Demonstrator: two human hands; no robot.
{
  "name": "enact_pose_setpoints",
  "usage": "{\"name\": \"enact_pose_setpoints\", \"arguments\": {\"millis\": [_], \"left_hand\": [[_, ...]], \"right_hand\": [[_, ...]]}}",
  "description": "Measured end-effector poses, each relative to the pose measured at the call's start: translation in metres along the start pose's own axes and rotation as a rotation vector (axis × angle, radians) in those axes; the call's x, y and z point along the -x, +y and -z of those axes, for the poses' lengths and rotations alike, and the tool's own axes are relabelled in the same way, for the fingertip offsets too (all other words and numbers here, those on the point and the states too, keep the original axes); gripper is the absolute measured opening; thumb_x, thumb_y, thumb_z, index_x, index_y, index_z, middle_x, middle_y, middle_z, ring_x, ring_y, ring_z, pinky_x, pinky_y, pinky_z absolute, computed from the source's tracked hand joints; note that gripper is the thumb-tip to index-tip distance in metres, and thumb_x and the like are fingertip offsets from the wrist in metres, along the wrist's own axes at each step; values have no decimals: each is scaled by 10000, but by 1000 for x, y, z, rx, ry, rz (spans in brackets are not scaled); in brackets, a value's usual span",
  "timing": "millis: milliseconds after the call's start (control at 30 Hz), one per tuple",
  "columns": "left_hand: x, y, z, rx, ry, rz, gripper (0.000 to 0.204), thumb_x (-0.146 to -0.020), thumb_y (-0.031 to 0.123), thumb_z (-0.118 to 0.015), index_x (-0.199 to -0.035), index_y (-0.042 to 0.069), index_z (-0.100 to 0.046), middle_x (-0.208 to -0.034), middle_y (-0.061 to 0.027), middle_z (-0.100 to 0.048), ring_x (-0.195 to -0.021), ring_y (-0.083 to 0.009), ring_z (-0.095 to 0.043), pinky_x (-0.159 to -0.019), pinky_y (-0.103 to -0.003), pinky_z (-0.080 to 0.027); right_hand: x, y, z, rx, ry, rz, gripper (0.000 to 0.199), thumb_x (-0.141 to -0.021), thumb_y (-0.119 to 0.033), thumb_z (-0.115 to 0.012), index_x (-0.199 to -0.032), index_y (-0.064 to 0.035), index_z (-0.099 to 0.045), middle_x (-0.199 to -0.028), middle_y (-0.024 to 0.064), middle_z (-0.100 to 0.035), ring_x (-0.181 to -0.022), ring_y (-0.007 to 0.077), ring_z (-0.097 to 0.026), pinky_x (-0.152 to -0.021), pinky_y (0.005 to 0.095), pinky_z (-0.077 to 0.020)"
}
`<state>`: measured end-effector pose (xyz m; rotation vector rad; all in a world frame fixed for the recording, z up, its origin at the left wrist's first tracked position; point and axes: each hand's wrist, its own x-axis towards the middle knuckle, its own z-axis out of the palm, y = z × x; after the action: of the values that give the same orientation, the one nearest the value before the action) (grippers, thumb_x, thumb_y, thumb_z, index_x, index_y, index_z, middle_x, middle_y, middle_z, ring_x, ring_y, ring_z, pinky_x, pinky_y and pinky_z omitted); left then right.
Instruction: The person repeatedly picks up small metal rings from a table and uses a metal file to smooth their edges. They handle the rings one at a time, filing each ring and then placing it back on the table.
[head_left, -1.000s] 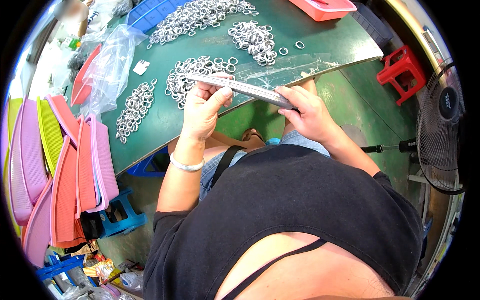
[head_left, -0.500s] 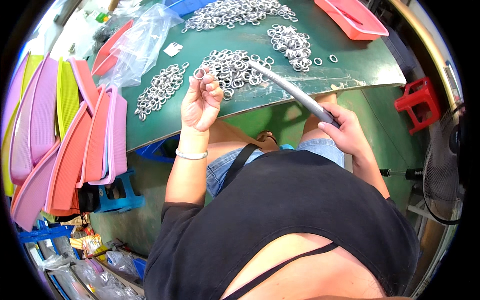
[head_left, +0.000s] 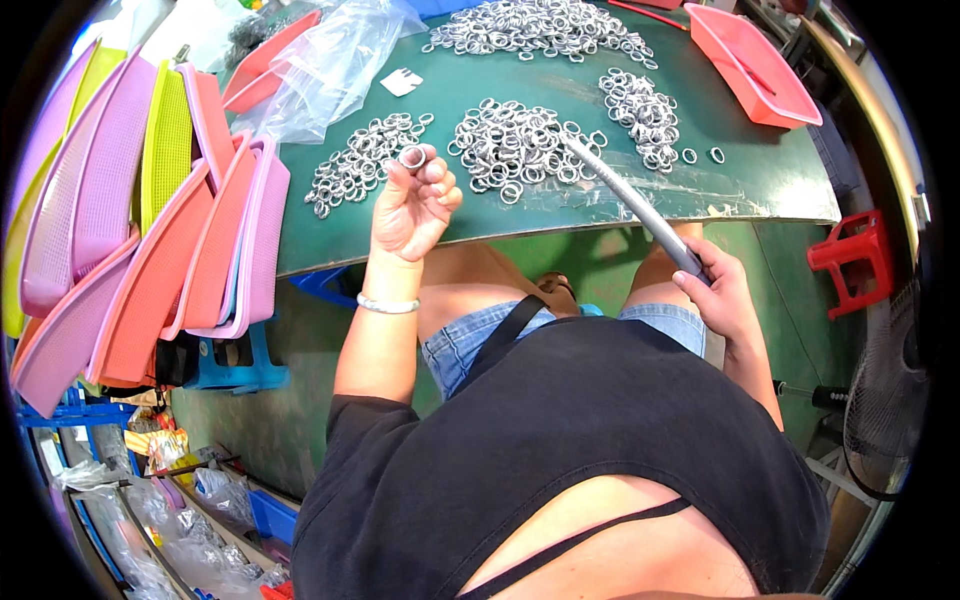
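Closest in, the right hand [head_left: 722, 292] sits just off the near edge of the green table [head_left: 760, 185], fingers wrapped tight around the low end of a long grey metal rod [head_left: 625, 198]. That rod slants up and away over the table edge, and its far tip lands in the middle pile of silver rings [head_left: 510, 145] on the table. The left hand [head_left: 412, 205] is up over the near edge of the table too, palm facing back, fingers curled in, pinching a single metal ring [head_left: 412, 157] at the fingertips, right beside the left pile of rings [head_left: 360, 168]. There's a white bracelet [head_left: 388, 304] on that wrist. To the left of the table, a bunch of pink and yellow plastic trays [head_left: 150, 240] lean on edge in a stack, with a blue stool [head_left: 232, 362] under them. Further across the table there's a right-hand pile of rings [head_left: 642, 112] with a couple of loose ones beside it, then a big spread of rings [head_left: 530, 25] along the far side. A clear plastic bag [head_left: 335, 60] lies at the far left corner of the table, a red tray [head_left: 755, 65] at the far right, and a red stool [head_left: 858, 262] stands on the floor off the table's right end.
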<state>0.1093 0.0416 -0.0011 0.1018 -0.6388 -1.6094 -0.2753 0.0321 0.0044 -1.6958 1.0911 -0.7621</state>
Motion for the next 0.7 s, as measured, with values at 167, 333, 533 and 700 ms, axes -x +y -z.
{"name": "enact_pose_setpoints", "arguments": {"millis": [167, 333, 533, 700], "left_hand": [[-23, 43, -1, -964, 531, -136, 180, -869, 180, -616, -947, 19, -618, -749, -21, -607, -633, -84, -527, -577, -220, -426], [-72, 70, 20, -2276, 595, -25, 302, -755, 267, -692, -908, 9, -662, -843, -118, -631, -789, -245, -612, -729, -337, -477], [-121, 84, 30, -2631, 498, 730, 373, -716, 433, -657, -893, 108, -701, -954, -129, -660, -951, -296, -609, -825, -420, -441], [-148, 64, 23, -2492, 254, 292, 315, -770, 312, -640, -931, 43, -671, -916, -137, -667, -883, -285, -631, -797, -379, -469]], "right_hand": [[-10, 3, -1, -89, 57, -62, 373, -785, 5, -625, -1148, 26, -540, -889, -7, -556, -774, 56, -493, -694, 203, -411], [-22, 13, -3, -221, 143, -27, 379, -808, -1, -617, -1174, 25, -521, -923, -8, -559, -794, 46, -494, -716, 186, -403], [-30, 21, 5, -389, 195, 7, 378, -819, -8, -608, -1182, 34, -509, -874, -9, -551, -657, 22, -484, -557, 168, -408], [-39, 22, 14, -547, 213, -15, 376, -828, -15, -596, -1183, 48, -492, -853, 11, -552, -632, 35, -479, -543, 173, -402]]}}
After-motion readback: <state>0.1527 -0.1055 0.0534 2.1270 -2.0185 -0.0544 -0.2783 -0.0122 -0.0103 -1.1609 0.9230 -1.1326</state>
